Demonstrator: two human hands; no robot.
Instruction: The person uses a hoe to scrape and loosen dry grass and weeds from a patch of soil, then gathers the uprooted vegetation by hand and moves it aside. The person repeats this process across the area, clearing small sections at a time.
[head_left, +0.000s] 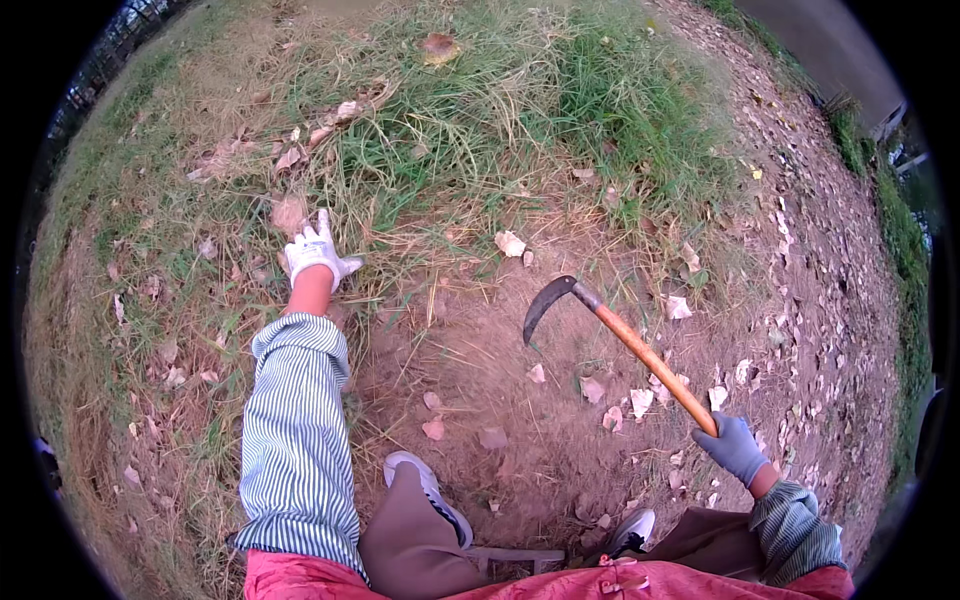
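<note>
A sickle with a dark curved blade (546, 300) and a long orange-brown wooden handle (649, 358) is in my right hand (733, 448). That hand wears a grey glove and grips the handle's lower end. The blade hangs over bare soil, its tip pointing down and left. My left hand (316, 251), in a white glove, reaches forward with fingers spread at the edge of the grass. Nothing shows in its grasp. Beyond it lies a tangle of green and dry grass (390, 157). A denser green tuft (630, 112) stands farther right.
Bare soil (465, 375) with scattered dry leaves lies before my feet, where two shoes (431, 487) show. Part of a low stool (517, 555) is between my legs. A leaf-strewn strip (802, 225) runs along the right, with a grey paved surface (817, 45) beyond.
</note>
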